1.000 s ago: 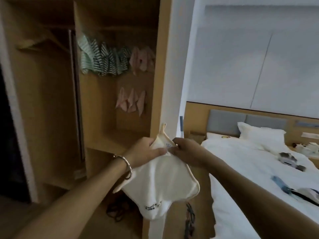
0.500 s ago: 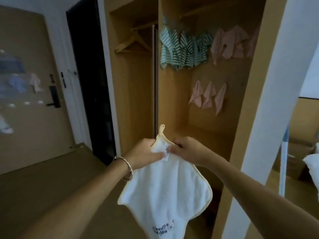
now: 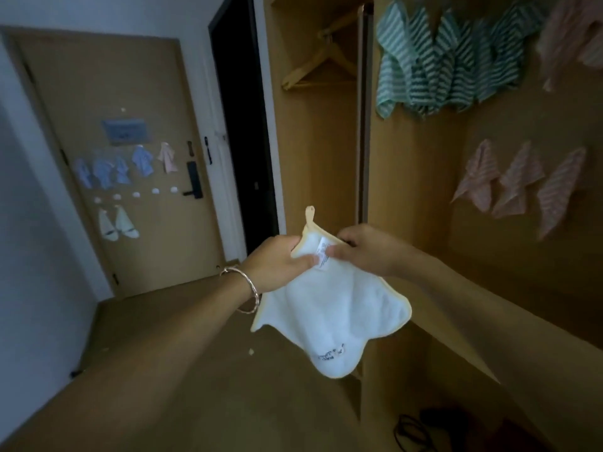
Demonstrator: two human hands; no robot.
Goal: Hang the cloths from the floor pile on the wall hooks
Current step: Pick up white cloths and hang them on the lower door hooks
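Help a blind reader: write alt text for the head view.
Left hand and right hand hold a white cloth by its top corner, loop up. Green cloths and pink cloths hang in the wardrobe; more on the door.

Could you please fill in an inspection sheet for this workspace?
Surface: wooden floor, a small scrap on it.
Job's things: white cloth held up, loop upward; blue cloths and pale cloths hang on the door, bare hooks between; green striped cloths and pink cloths in the wardrobe.
Clutter: wooden hanger on the rail.
Grippers: left hand and right hand pinch the cloth's top corner.
Cables: dark cords on wardrobe floor.
Surroundings: dark doorway.
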